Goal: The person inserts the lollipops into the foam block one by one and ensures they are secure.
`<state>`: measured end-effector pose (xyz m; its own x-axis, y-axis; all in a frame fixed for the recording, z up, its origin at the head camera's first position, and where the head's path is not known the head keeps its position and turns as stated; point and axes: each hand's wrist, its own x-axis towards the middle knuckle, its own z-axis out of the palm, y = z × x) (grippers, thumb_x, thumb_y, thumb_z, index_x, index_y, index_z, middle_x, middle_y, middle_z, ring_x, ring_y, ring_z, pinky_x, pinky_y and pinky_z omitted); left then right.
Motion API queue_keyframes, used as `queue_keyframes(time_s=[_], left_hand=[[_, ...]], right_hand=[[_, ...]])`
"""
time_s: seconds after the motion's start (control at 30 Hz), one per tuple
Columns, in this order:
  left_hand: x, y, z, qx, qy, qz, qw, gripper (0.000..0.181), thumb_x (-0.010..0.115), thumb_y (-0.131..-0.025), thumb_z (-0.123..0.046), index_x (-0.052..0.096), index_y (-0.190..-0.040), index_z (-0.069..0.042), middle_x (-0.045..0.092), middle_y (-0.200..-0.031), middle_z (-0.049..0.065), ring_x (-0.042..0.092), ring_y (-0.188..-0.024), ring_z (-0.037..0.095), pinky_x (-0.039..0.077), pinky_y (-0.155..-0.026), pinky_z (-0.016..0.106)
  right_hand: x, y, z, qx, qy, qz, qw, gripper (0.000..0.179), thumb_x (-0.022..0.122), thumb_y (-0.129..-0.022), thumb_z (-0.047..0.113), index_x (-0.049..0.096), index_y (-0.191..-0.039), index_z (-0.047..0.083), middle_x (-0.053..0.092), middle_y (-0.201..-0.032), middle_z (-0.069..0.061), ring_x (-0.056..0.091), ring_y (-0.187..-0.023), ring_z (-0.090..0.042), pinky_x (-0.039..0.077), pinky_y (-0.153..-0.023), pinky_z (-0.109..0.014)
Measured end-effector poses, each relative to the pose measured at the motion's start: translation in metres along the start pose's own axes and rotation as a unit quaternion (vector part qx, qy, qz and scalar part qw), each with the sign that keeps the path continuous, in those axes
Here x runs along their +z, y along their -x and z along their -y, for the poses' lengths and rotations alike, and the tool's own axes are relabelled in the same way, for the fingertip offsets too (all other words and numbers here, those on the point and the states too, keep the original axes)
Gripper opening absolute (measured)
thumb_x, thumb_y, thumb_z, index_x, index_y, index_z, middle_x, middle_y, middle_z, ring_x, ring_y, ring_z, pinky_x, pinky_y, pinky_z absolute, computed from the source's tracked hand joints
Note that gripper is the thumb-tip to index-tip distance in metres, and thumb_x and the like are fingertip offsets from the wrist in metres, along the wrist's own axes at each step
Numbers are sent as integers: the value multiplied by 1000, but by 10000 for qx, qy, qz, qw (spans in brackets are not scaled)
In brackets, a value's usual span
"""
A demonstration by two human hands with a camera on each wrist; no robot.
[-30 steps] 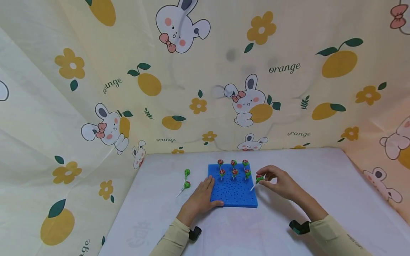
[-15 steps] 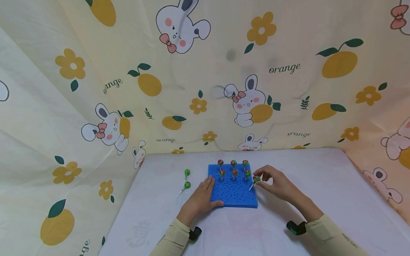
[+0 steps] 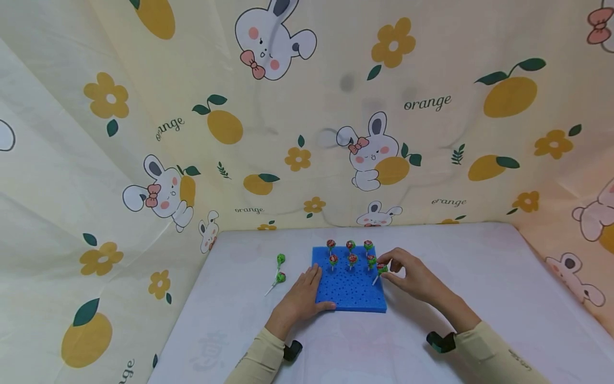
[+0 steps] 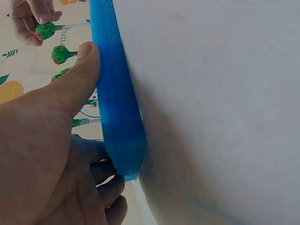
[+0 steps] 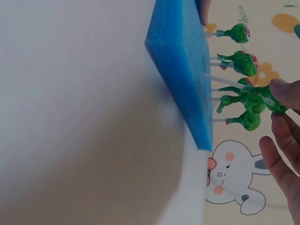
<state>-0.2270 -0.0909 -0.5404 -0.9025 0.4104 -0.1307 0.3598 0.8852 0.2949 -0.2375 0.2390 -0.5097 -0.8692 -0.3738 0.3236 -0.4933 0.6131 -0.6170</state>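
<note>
A blue foam board (image 3: 350, 293) dotted with small holes lies on the table. Across its far half, lollipops (image 3: 352, 259) with green and red wrappers stand upright in two rows of three. My left hand (image 3: 298, 297) rests over the board's near left corner, thumb on the front edge and fingers along the left side. By the board's right edge, my right hand (image 3: 416, 276) pinches another lollipop (image 5: 267, 96) by its wrapped head. Its white stick slants down to the left, and the tip is right at the foam surface in the right wrist view.
Two loose lollipops, one nearer (image 3: 280, 277) and one farther (image 3: 280, 258), lie on the white table (image 3: 230, 320) left of the board. A cloth (image 3: 297, 106) printed with rabbits and oranges hangs behind and at the sides.
My right hand has moved a little left with its lollipop, from beside the board to over its right edge. The left hand and the standing lollipops have stayed put.
</note>
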Motion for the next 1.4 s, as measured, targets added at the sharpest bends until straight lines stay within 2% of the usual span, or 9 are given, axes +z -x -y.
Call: queue_keyframes(time_s=[0.23, 0.6, 0.83, 1.07, 1.4], left_hand=[[-1, 0, 0, -7, 59, 7, 10000, 107, 70, -96, -66, 26, -170, -3, 22, -178, 14, 22, -164, 32, 24, -133, 46], [-1, 1, -1, -17, 86, 32, 10000, 105, 70, -97, -64, 25, -171, -4, 21, -179, 13, 21, -165, 31, 23, -133, 46], [-1, 1, -1, -17, 51, 19, 10000, 105, 70, -96, -65, 26, -170, -4, 22, -178, 13, 22, -165, 31, 24, -133, 46], [-1, 2, -2, -71, 66, -4, 10000, 106, 71, -95, -66, 27, -170, -5, 23, -178, 13, 23, -164, 32, 25, -133, 47], [-2, 2, -2, -42, -30, -1, 10000, 106, 69, -96, -66, 26, -170, -4, 22, -178, 13, 23, -164, 31, 24, -133, 45]], right_hand=[[1, -1, -2, 57, 25, 78, 9999, 39, 85, -91, 0, 71, -125, 11, 69, -115, 1, 60, -93, -13, 62, -80, -34], [3, -3, 6, 109, -75, 237, 9996, 40, 83, -91, -2, 72, -127, 10, 69, -116, 0, 60, -92, -15, 64, -82, -44], [2, -2, 9, 80, -84, 331, 9994, 40, 83, -93, -1, 72, -130, 11, 72, -115, 2, 59, -89, -13, 60, -77, -28], [6, -2, 7, 29, -156, 301, 9994, 38, 80, -95, 1, 72, -131, 9, 72, -116, 2, 60, -89, -14, 59, -76, -27], [7, -5, 10, 308, -164, 343, 9988, 38, 82, -95, 5, 71, -131, 12, 73, -116, 0, 61, -93, -14, 60, -79, -26]])
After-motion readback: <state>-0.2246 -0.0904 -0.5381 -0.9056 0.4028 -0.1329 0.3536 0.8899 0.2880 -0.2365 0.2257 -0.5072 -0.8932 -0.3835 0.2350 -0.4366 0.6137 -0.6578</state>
